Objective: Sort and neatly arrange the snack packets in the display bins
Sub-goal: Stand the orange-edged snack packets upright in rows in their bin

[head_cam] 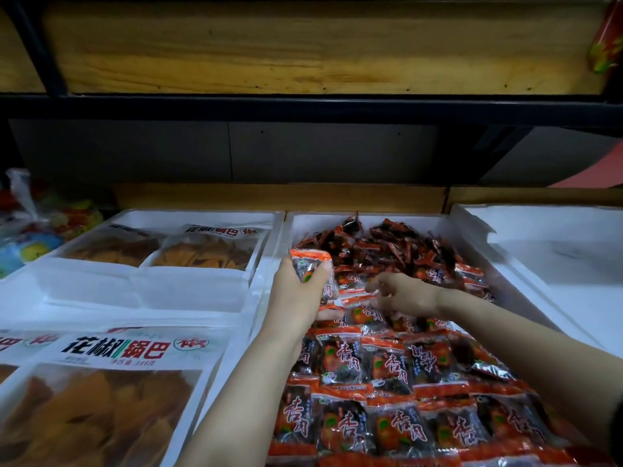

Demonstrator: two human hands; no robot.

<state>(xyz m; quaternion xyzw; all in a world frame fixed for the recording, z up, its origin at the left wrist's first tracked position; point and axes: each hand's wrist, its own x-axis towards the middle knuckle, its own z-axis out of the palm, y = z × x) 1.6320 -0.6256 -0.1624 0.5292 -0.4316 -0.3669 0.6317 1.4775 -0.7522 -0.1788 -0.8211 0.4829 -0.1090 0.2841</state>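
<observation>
Snack packets (340, 358) (label: 杏肉)

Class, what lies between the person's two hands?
Head view: orange snack packets in the bin lie between the left hand, gripping a stack, and the right hand.

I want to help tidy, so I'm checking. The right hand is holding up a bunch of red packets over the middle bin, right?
Not quite. It's the left hand that is holding up a bunch of red packets over the middle bin; the right hand reaches low among the ones in the bin. The head view shows it.
</observation>
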